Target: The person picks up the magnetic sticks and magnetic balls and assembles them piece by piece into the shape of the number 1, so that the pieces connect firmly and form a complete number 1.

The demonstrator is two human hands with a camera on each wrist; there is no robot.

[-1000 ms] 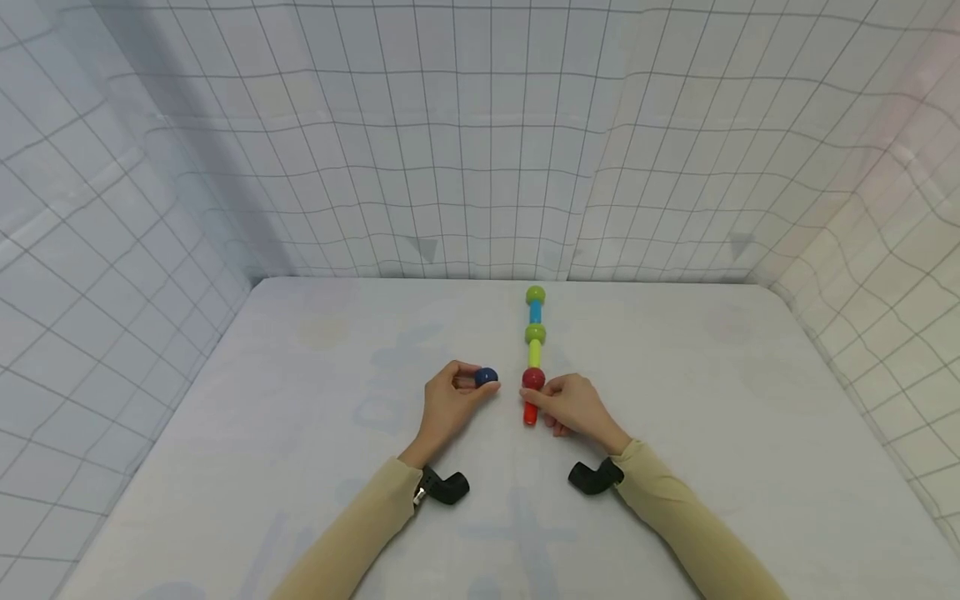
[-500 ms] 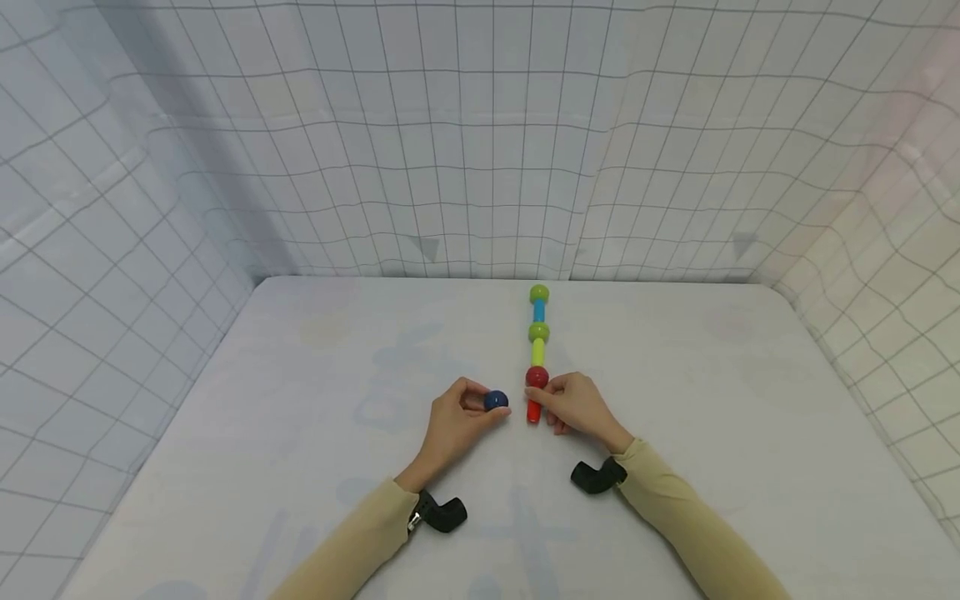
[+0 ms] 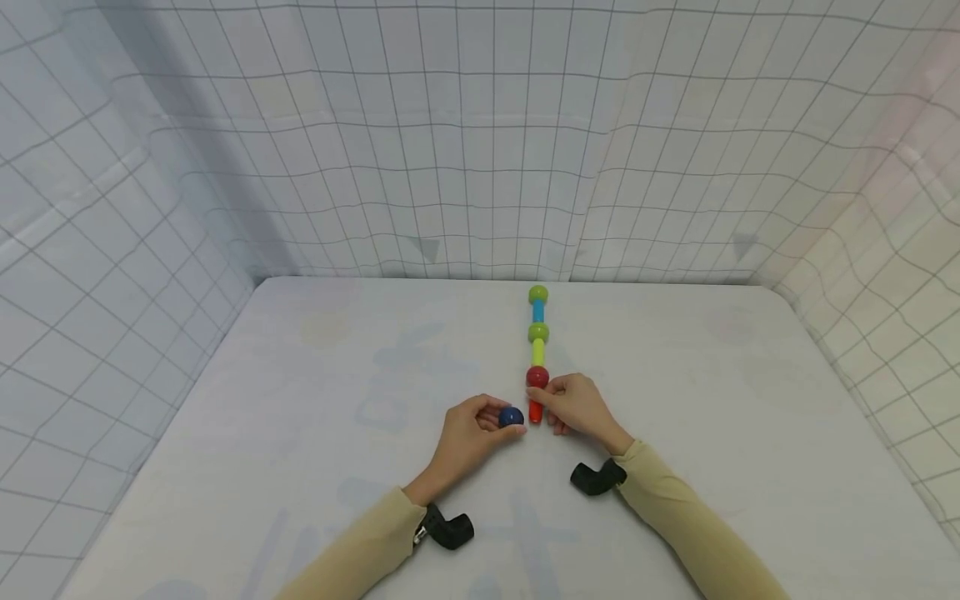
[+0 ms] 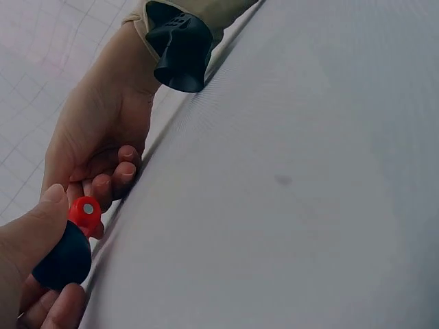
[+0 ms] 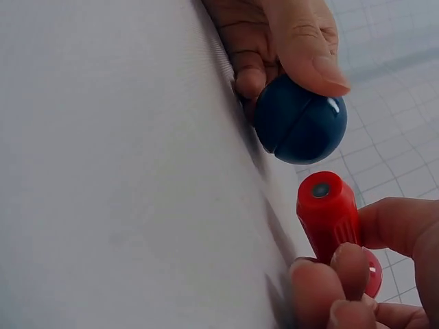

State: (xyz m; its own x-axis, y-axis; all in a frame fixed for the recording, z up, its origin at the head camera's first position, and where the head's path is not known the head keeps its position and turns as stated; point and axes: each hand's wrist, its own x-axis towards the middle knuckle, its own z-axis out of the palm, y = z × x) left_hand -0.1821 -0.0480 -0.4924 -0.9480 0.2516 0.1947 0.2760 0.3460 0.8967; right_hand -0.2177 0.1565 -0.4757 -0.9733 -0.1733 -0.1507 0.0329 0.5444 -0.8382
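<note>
My left hand [image 3: 468,433] pinches a dark blue ball [image 3: 512,417] between thumb and fingers. Just right of it, a red rod [image 3: 536,412] is gripped by my right hand [image 3: 583,407]. The rod's near end shows a small grey metal disc in the right wrist view, with the blue ball [image 5: 302,123] a small gap away. At its far end the rod joins a red ball [image 3: 537,377]. From there a straight chain runs away from me: a yellow-green rod [image 3: 537,353], a green ball [image 3: 538,332], a light blue rod [image 3: 538,312] and another green ball [image 3: 537,293].
A white table [image 3: 300,433] lies under both hands, its far edge close behind the chain's last ball. White grid-patterned cloth [image 3: 480,150] hangs at the back and both sides. Black wrist devices [image 3: 597,478] sit at the sleeve cuffs.
My left hand has brought the blue ball toward me and to the right, from beside the red ball to beside the red rod's near end. My right hand stays almost still.
</note>
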